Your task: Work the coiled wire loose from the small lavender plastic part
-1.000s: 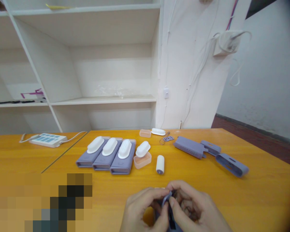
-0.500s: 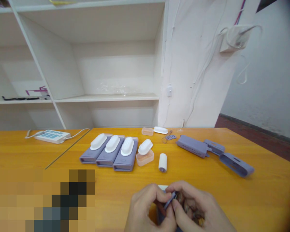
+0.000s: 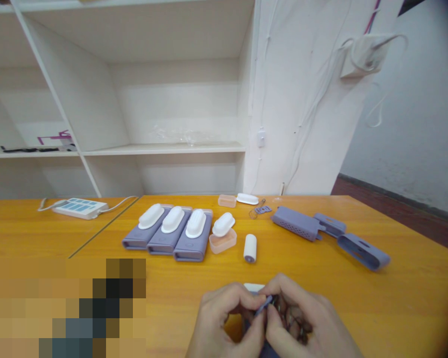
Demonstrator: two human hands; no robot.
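Observation:
At the bottom centre, my left hand (image 3: 224, 320) and my right hand (image 3: 302, 318) are pressed together with fingers curled round a small purple part (image 3: 264, 304). Both pinch it between thumb and fingertips, close over the orange table (image 3: 358, 298). A dark piece shows below the fingers, mostly hidden. A small white piece (image 3: 254, 287) lies on the table just beyond my knuckles.
Three purple cases with white caps (image 3: 169, 231) lie side by side mid-table. Beside them are a pink tray with a white cap (image 3: 223, 236) and a white cylinder (image 3: 250, 247). Purple shells (image 3: 328, 233) lie at the right. A power strip (image 3: 80, 207) sits far left. White shelves stand behind.
My hands have stayed together on the purple part, shifting slightly; my fingers have turned it a little. The view has tipped up a bit.

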